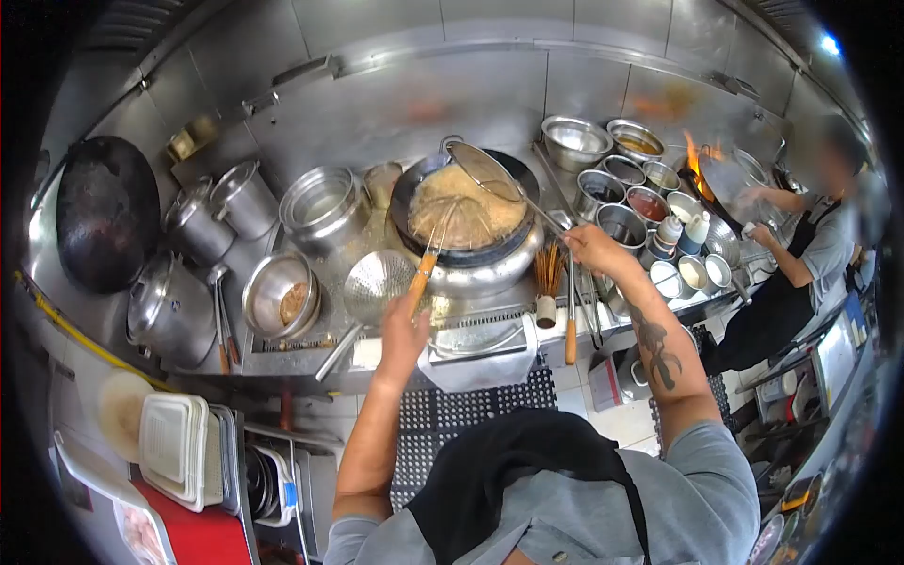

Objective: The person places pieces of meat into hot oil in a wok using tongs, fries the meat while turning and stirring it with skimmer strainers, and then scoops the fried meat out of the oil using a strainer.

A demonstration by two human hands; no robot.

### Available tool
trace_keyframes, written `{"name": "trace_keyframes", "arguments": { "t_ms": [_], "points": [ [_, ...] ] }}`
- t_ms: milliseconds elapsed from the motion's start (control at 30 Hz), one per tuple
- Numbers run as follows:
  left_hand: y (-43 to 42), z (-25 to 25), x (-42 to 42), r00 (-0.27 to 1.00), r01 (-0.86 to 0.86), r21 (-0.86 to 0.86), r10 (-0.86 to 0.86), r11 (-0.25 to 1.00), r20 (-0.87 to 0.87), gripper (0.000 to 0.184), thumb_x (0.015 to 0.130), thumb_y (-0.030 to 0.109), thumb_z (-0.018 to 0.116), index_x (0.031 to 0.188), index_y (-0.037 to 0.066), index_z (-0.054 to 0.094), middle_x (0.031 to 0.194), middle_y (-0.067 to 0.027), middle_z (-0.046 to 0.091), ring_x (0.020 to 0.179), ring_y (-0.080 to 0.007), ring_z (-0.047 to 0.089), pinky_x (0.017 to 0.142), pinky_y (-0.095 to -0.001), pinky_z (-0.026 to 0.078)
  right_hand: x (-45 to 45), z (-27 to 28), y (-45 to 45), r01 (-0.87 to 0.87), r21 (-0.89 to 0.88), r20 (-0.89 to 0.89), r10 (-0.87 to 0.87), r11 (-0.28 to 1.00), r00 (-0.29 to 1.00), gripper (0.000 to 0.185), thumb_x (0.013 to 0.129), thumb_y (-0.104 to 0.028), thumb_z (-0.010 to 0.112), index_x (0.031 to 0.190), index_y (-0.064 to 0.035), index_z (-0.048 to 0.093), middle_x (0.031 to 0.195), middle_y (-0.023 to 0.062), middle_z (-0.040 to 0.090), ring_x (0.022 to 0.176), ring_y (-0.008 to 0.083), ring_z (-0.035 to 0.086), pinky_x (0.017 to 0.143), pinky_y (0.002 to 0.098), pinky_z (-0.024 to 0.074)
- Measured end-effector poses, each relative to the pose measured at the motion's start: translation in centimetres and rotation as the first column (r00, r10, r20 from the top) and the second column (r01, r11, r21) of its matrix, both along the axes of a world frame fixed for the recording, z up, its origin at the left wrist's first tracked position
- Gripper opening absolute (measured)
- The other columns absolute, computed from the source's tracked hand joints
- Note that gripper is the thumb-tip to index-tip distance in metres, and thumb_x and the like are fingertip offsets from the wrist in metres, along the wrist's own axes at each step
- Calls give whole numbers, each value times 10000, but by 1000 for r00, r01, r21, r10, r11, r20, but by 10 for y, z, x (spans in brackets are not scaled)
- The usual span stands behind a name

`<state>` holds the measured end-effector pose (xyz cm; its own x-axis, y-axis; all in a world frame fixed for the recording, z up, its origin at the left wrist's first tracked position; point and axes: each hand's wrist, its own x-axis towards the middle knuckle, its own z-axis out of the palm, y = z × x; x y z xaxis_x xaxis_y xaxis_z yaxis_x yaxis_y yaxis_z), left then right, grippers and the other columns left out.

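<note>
My left hand [405, 331] is closed around the wooden handle of a long-tined fork [427, 264]. Its tines reach into a black wok [405, 212] of pale, foaming liquid [452, 184], against a ridged brownish piece of food [454, 224] whose kind I cannot make out. With my right hand [595, 250] I grip the metal handle of a round skimmer [485, 171], tilted above the wok's far right side. A perforated strainer [379, 287] lies left of the wok, near my left hand. A bamboo brush [547, 282] stands below my right hand.
Metal bowls [577, 141] and several sauce pots [623, 224] crowd the right. Lidded pots [172, 306] and a large wok [108, 215] stand left. A co-worker [815, 245] works at a flaming wok [708, 179] on the far right. Plastic trays [174, 443] sit lower left.
</note>
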<state>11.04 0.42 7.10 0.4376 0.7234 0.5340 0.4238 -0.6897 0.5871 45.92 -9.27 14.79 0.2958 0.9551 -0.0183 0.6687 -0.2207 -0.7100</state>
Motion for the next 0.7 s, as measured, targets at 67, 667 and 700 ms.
{"name": "trace_keyframes", "arguments": {
  "t_ms": [67,667,700],
  "points": [
    [-46,79,19,896,396,-78,-367,915,249,232,793,-2,526,1019,-2,576,963,-169,583,913,-311,566,807,-336,444,8,-15,19,18,-85,102,-9,996,995,263,883,-222,447,791,2,550,550,74,512,370,186,488,330,309,401],
    [-46,90,-22,990,129,145,-136,981,37,343,788,28,558,1123,-20,504,1004,-208,537,893,-341,536,775,-377,432,-5,-29,52,-143,247,375,42,958,926,216,836,-168,470,864,6,596,726,232,595,667,377,595,621,419,474],
    [-17,42,-27,999,51,99,-49,994,-20,403,782,54,573,1164,-12,464,1019,-218,530,912,-359,529,793,-395,426,-13,-14,37,-140,257,379,34,956,925,216,836,-168,470,864,6,596,726,232,595,667,377,595,621,419,474]
  ]
}}
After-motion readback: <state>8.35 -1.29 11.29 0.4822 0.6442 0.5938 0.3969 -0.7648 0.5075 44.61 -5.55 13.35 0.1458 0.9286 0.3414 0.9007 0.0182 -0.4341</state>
